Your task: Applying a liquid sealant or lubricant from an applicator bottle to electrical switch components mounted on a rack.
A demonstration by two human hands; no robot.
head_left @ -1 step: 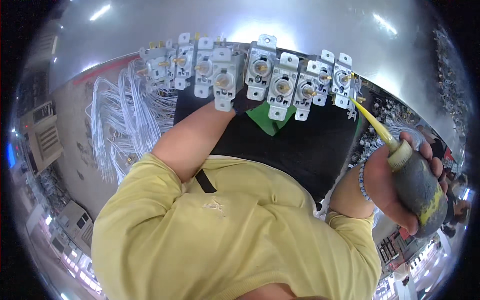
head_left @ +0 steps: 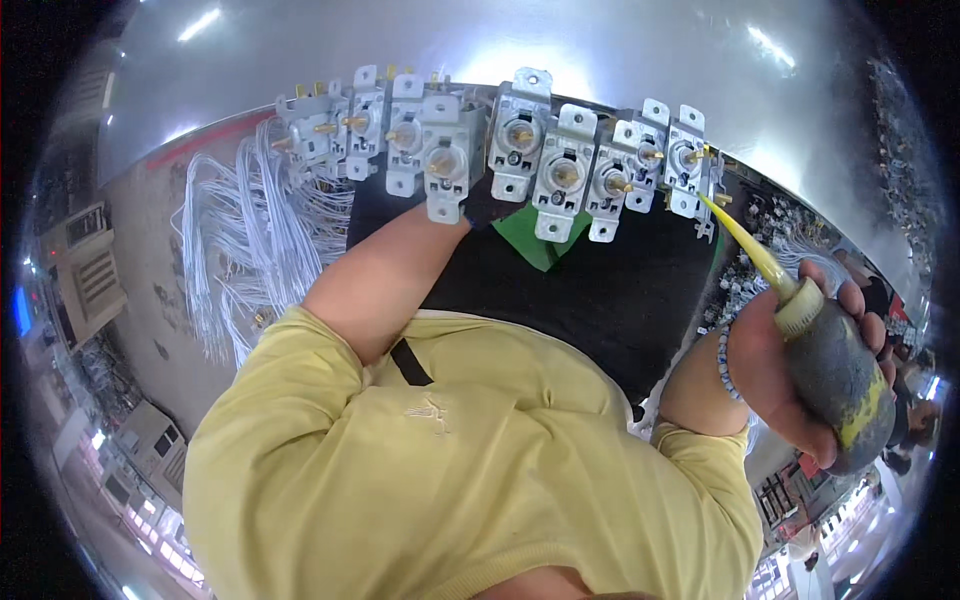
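At the right hand (head_left: 800,375), the fingers (head_left: 868,312) are clamped round a grey squeeze bottle (head_left: 840,385); its yellow nozzle (head_left: 745,245) meets the end unit of the switch row (head_left: 520,150). Left hand hidden behind the row, grip unknowable. Best to squeeze gently, tip steady on the brass shaft. Nothing has shifted since the earlier frame. White wires (head_left: 240,240) lie well left.

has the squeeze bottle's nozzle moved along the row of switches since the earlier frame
No. The squeeze bottle in the right hand keeps its yellow nozzle tip at the rightmost unit of the row of switches, the same place as in the earlier picture.
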